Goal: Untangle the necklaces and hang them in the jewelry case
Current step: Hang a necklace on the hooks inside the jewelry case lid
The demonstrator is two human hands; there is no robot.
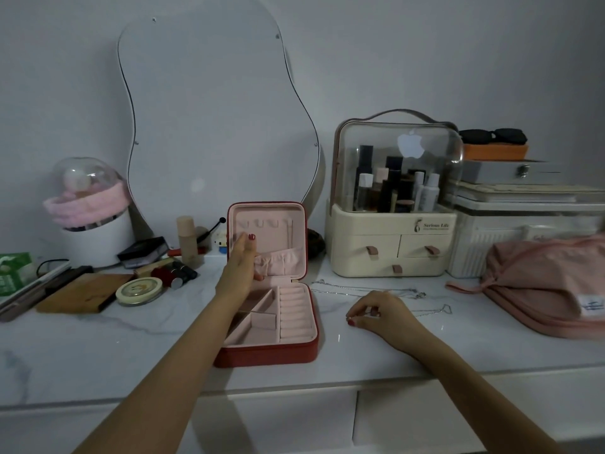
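Note:
A red jewelry case [304, 347] with pink lining stands open on the marble counter, its lid upright. A thin chain [290, 235] hangs from a hook at the right inside the lid. My left hand [242, 260] rests against the lid's inner face, fingers around the elastic pocket's left end. Thin silver necklaces [370, 288] lie stretched on the counter to the right of the case. My right hand [376, 311] sits on the counter with fingertips pinched on the left end of one silver necklace whose other end [445, 309] trails right.
A cream cosmetics organizer [393, 244] stands behind the necklaces. A pink pouch [543, 290] lies at the right. Lipsticks [173, 273], a round tin [139, 291], a wooden board [82, 293] and a white tub [95, 237] crowd the left. A wavy mirror [212, 126] leans on the wall.

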